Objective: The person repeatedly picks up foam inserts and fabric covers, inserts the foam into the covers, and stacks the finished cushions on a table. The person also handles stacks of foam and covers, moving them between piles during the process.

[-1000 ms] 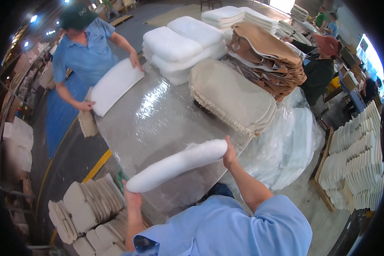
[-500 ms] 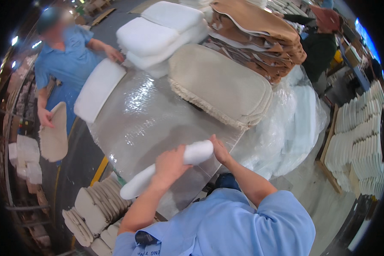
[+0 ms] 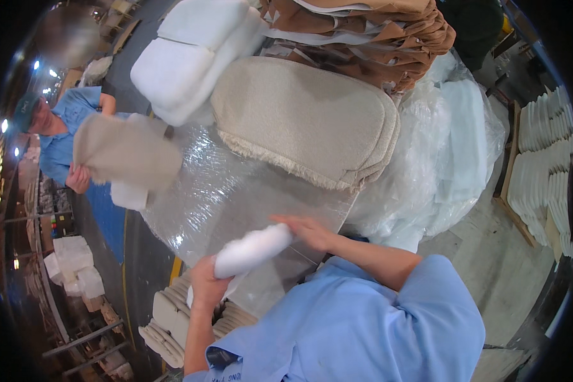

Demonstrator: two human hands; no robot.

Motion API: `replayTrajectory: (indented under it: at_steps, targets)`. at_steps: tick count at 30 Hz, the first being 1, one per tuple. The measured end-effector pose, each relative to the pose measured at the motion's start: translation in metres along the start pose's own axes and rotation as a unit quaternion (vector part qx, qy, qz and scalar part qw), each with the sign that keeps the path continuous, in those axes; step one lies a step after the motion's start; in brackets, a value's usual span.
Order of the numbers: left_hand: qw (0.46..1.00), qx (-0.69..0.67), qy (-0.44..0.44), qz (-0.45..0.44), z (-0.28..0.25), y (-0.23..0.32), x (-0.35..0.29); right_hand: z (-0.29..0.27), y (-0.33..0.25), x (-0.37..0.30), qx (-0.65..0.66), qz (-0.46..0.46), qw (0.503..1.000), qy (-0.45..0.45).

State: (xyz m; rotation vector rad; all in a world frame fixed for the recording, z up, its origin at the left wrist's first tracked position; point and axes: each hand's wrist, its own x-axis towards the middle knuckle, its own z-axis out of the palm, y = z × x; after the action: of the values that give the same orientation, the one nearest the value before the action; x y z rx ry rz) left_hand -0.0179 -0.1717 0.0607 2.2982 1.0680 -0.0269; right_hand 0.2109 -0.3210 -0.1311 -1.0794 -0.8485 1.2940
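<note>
Over the plastic-wrapped table top [image 3: 293, 197] I hold a soft white padding piece [image 3: 254, 248], folded or curved into a thick roll. My left hand [image 3: 210, 280] is closed around its near left end. At the far right end my right hand [image 3: 304, 232] lies against the padding with its fingers stretched out, slightly blurred. Just beyond my hands lies a stack of beige fabric covers [image 3: 305, 114] with a frayed front edge. White padding blocks [image 3: 178, 70] are piled at the far left of the table.
Across the table at left, a co-worker in a blue shirt [image 3: 76, 108] holds up a beige cover [image 3: 124, 149]. Brown fabric pieces [image 3: 369, 38] are heaped at the back. Plastic-wrapped bundles [image 3: 433, 159] stand at right, beige cushions [image 3: 172, 312] at lower left, white pads [image 3: 541, 165] far right.
My left hand has slid toward the near end of the padding, and my right hand has flattened and shifted left. The co-worker has raised a beige cover over the table's edge. My view has shifted.
</note>
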Motion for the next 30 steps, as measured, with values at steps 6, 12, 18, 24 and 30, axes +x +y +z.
replayTrajectory:
  at_steps: [6,12,18,24,30]
  targets:
    - [0.990,0.060,0.040,0.118,0.018,-0.006,-0.004,-0.053,0.006,0.057,0.054,0.056,0.997,-0.003]
    - [0.985,0.095,0.058,0.131,0.035,0.004,-0.008,-0.091,-0.015,-0.012,-0.066,0.117,0.991,-0.012]
    - [0.975,0.161,0.052,0.146,0.071,0.013,-0.003,-0.040,0.020,0.035,-0.096,0.119,0.981,-0.121]
    - [0.974,0.195,0.041,0.109,0.091,0.020,-0.007,-0.094,-0.035,0.019,-0.103,0.121,0.987,-0.038]
    - [0.970,0.198,0.051,0.128,0.107,0.022,-0.018,-0.006,-0.026,0.038,-0.324,0.156,0.877,-0.317]
